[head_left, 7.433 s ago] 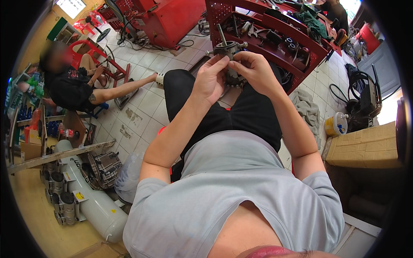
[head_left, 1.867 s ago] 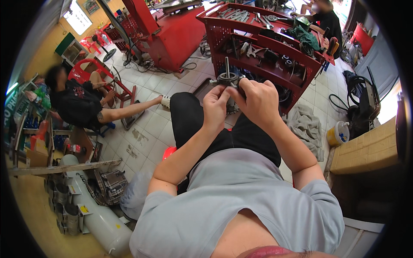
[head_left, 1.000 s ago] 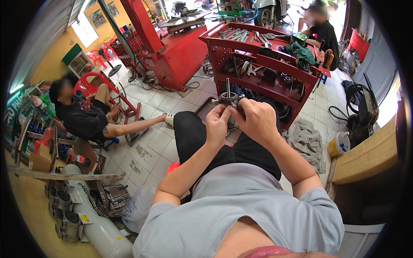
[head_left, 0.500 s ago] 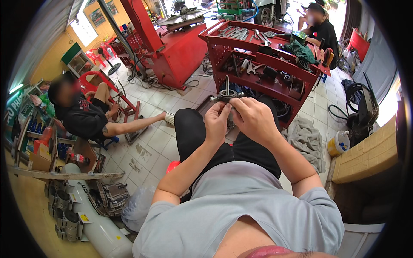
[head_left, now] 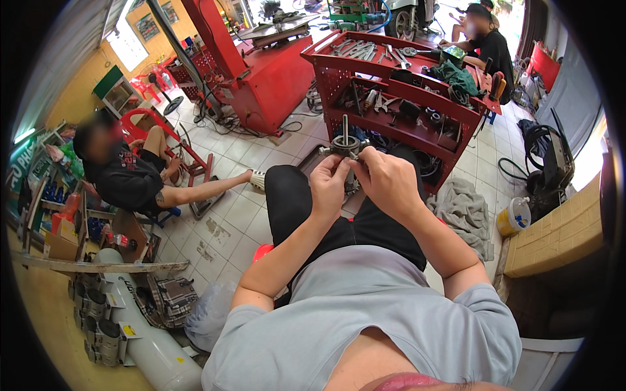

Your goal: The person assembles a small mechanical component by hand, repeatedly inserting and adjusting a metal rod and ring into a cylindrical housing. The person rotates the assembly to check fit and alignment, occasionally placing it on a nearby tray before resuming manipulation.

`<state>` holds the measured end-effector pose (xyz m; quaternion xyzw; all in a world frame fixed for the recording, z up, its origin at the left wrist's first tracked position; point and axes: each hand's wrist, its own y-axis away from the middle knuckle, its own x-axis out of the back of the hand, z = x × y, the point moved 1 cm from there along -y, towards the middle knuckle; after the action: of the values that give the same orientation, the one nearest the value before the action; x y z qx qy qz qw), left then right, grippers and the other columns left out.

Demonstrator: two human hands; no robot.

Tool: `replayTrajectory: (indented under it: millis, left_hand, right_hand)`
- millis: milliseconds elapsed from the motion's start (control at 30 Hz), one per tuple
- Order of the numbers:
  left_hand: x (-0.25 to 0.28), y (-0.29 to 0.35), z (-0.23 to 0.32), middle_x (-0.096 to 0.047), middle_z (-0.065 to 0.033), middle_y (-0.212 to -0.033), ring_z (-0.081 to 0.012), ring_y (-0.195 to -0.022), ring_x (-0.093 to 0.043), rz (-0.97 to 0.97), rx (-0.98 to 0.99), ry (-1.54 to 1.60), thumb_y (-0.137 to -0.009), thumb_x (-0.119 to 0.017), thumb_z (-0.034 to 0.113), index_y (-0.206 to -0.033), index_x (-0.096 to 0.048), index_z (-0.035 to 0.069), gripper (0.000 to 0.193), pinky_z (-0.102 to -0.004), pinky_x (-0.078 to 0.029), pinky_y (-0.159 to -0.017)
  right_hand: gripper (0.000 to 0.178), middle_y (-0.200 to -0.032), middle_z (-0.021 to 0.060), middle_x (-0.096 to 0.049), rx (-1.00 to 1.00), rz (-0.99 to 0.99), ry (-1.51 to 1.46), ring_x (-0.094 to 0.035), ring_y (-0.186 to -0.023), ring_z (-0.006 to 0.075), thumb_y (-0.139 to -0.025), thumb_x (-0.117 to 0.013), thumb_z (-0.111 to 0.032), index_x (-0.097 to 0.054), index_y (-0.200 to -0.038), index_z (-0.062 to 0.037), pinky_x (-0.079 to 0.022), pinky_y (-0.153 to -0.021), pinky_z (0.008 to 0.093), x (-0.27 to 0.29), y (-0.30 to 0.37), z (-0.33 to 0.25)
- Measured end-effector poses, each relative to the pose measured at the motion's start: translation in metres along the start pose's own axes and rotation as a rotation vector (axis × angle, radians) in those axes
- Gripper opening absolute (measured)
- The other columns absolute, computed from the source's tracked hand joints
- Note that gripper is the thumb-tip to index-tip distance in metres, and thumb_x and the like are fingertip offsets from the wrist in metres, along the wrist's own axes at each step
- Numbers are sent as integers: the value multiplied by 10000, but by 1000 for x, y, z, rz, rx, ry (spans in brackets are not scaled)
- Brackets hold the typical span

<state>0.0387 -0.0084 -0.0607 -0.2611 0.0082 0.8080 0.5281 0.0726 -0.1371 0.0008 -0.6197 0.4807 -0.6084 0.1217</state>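
Note:
Above my knees stands a dark metal part [head_left: 345,141] with a round ring and a thin shaft [head_left: 345,124] rising upright from its middle. My left hand [head_left: 329,186] is closed, its thumb and fingers pinching at the near edge of the part. My right hand [head_left: 390,179] is closed too, its fingertips pressed together at the part's near right side, close to the left fingertips. Whether a smaller piece lies between the right fingertips I cannot make out. More metal shows below, between my hands and my legs, mostly hidden.
Ahead stands a red tool cart [head_left: 398,85] with wrenches [head_left: 357,49] on top. A seated person [head_left: 124,169] is at the left, a leg stretched toward me; another person [head_left: 493,52] sits beyond the cart. A grey cloth [head_left: 462,212] and a bucket [head_left: 514,217] lie to my right.
My right hand has shifted slightly, its fingers drawing down and back from the ring, so more of the ring shows. My left hand stays in place.

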Motion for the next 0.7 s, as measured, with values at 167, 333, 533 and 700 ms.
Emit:
replayTrajectory:
  millis: [167, 333, 533, 700]
  left_hand:
    - [-5, 2, 3, -642, -23, -913, -35, -784, -547, 3, 12, 56, -940, -574, 57, -1060, -625, -43, 165, -179, -427, -675]
    - [-3, 1, 0, -647, -35, -942, -40, -798, -562, -26, -34, 5, -940, -578, 60, -1076, -622, -47, 178, -181, -442, -699]
    - [-1, 3, -6, -651, -33, -946, -41, -819, -565, -70, -11, 46, -942, -588, 81, -1076, -620, -45, 187, -175, -443, -715]
    - [-6, 6, -10, -609, -5, -954, -31, -786, -534, -25, -42, 1, -943, -599, 108, -1052, -622, -19, 170, -168, -425, -684]
  right_hand:
    - [268, -622, 63, -567, 21, 8, 93, -595, -563, 262, -820, -666, -286, -520, -733, -78, -442, -481, 376, 7, -5, -2]
    - [273, -587, 83, -577, 13, -77, 119, -591, -504, 262, -838, -623, -307, -541, -722, -74, -442, -450, 375, 8, -6, 1]
    - [337, -523, 100, -558, -35, -72, 122, -571, -450, 273, -869, -598, -300, -530, -638, -64, -425, -415, 374, 1, -3, 2]
    - [340, -531, 103, -559, -27, -35, 73, -573, -461, 278, -893, -576, -283, -520, -640, -64, -433, -424, 376, -3, -2, 2]
